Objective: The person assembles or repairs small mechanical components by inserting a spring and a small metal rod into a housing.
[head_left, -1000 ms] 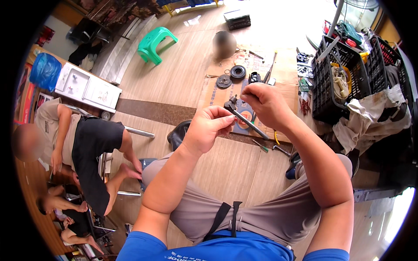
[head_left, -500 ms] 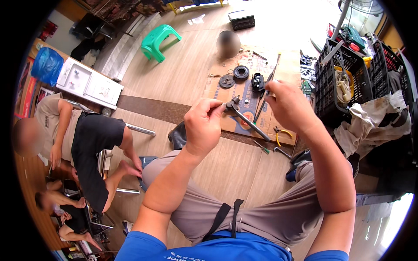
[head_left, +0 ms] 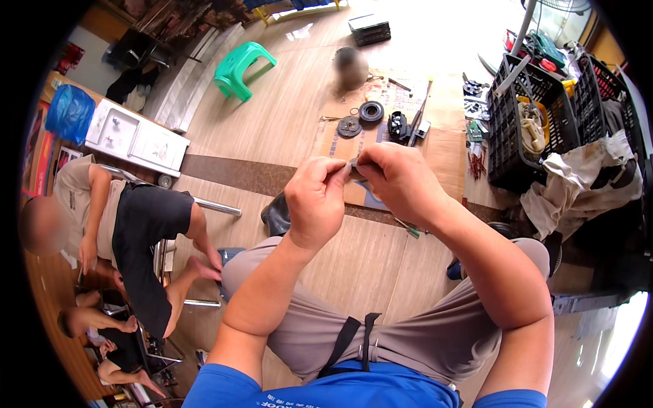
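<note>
Above the cardboard, my left hand pinches a small greyish piece between thumb and forefinger. My right hand is closed on the same piece from the other side, so the fingertips almost meet. Fingers cover most of it, and its kind does not show. Just beyond the hands lie a black ring-shaped wheel, a dark round disc and a black block-like part. A long thin dark tool rests beside that part.
Black plastic crates with tools stand at the right, a stained cloth hanging over one. A green stool is at the far left. A seated person is close on the left. A green-handled tool lies near the cardboard's front edge.
My right hand has come left and down from above the cardboard to meet my left hand at the small piece. It now hides the dark long-handled tool and the yellow-handled pliers.
</note>
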